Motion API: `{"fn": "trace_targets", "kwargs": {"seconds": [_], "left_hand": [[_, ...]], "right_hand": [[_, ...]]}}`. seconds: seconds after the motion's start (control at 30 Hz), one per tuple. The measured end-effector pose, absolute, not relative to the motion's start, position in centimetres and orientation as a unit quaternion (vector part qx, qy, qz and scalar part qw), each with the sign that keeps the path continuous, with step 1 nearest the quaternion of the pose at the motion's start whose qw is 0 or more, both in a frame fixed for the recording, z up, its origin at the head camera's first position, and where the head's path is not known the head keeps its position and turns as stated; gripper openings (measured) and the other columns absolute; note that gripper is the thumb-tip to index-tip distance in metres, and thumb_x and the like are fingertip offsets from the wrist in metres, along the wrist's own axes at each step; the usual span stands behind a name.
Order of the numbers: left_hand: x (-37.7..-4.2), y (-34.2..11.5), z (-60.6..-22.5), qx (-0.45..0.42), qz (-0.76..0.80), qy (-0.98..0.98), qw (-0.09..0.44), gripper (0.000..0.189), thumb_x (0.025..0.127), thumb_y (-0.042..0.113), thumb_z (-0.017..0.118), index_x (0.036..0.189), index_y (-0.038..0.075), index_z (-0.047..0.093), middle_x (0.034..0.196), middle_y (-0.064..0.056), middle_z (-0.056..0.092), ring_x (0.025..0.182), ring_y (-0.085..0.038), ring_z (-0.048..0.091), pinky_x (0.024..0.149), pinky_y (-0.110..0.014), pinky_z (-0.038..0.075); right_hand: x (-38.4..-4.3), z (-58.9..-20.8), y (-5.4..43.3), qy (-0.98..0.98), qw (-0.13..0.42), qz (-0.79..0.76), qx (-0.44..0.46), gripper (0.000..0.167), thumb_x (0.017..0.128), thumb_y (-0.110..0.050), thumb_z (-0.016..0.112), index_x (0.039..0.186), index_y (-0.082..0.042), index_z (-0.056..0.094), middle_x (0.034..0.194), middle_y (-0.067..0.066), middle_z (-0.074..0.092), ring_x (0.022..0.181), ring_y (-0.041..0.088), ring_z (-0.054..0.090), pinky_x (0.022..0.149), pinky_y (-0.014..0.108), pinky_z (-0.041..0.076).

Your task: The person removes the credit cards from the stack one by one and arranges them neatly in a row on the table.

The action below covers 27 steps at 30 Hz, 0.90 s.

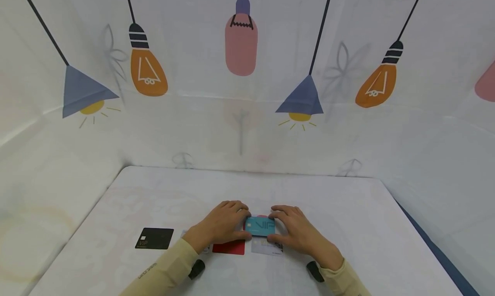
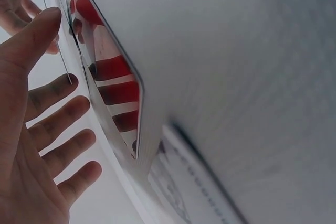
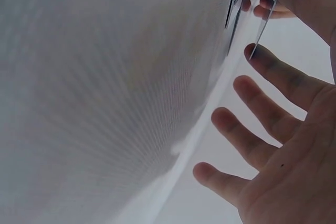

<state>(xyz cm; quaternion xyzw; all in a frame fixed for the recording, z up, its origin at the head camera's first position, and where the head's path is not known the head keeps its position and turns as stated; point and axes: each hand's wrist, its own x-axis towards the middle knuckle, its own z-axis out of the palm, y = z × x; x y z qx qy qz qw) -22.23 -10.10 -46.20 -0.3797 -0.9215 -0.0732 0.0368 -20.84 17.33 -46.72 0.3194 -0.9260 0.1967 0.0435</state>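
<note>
a turquoise vip card [image 1: 260,226] bridges the hands — left hand [image 1: 223,223] pinching its left end, right hand [image 1: 297,232] its right.

You pinch a teal card [image 1: 260,226] at both ends, between the thumb and fingers of your left hand [image 1: 223,224] and right hand [image 1: 297,232]. It shows dark lettering, partly covered at the right, and a pale chip near its left end. The wrist views show it edge-on, raised above the tabletop [image 1: 348,218].
</note>
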Motion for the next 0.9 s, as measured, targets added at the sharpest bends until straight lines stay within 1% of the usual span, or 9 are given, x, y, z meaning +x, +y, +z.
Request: {"fn": "trace_targets", "kwargs": {"seconds": [0.23, 0.43, 0.7, 0.9], "left_hand": [[-22.2, -9.9, -46.2, -0.378, -0.085, -0.921, 0.024, 0.056, 0.093, 0.060, 0.065, 0.129, 0.016, 0.065, 0.133, 0.001, 0.059, 0.128, -0.021, 0.053, 0.110, -0.042, 0.042], [-22.2, -9.3, -46.1, -0.387, -0.071, -0.919, 0.031, 0.057, 0.093, 0.061, 0.064, 0.129, 0.016, 0.065, 0.134, 0.002, 0.059, 0.127, -0.019, 0.053, 0.110, -0.041, 0.042], [-22.5, -8.1, -45.9, -0.392, -0.057, -0.918, 0.039, 0.058, 0.093, 0.062, 0.064, 0.130, 0.018, 0.064, 0.137, 0.003, 0.057, 0.129, -0.018, 0.051, 0.112, -0.040, 0.041], [-22.4, -7.0, -45.1, -0.398, -0.061, -0.914, 0.038, 0.057, 0.092, 0.061, 0.065, 0.129, 0.017, 0.065, 0.137, 0.003, 0.057, 0.130, -0.018, 0.051, 0.112, -0.039, 0.041]], "right_hand": [[-20.7, -46.7, 17.5, -0.925, 0.048, 0.195, 0.322, 0.052, 0.086, -0.049, 0.079, 0.122, -0.014, 0.066, 0.139, 0.012, 0.058, 0.130, 0.033, 0.051, 0.107, 0.057, 0.039], [-20.5, -46.5, 18.0, -0.930, 0.042, 0.185, 0.314, 0.053, 0.085, -0.048, 0.080, 0.123, -0.015, 0.066, 0.141, 0.010, 0.057, 0.132, 0.032, 0.050, 0.109, 0.056, 0.038], [-20.2, -45.6, 18.9, -0.930, 0.065, 0.180, 0.314, 0.056, 0.082, -0.045, 0.083, 0.124, -0.013, 0.066, 0.142, 0.011, 0.056, 0.132, 0.033, 0.050, 0.109, 0.057, 0.038], [-19.9, -45.3, 20.0, -0.934, 0.072, 0.176, 0.301, 0.055, 0.081, -0.046, 0.083, 0.123, -0.014, 0.067, 0.141, 0.010, 0.057, 0.132, 0.032, 0.050, 0.109, 0.056, 0.037]]}}
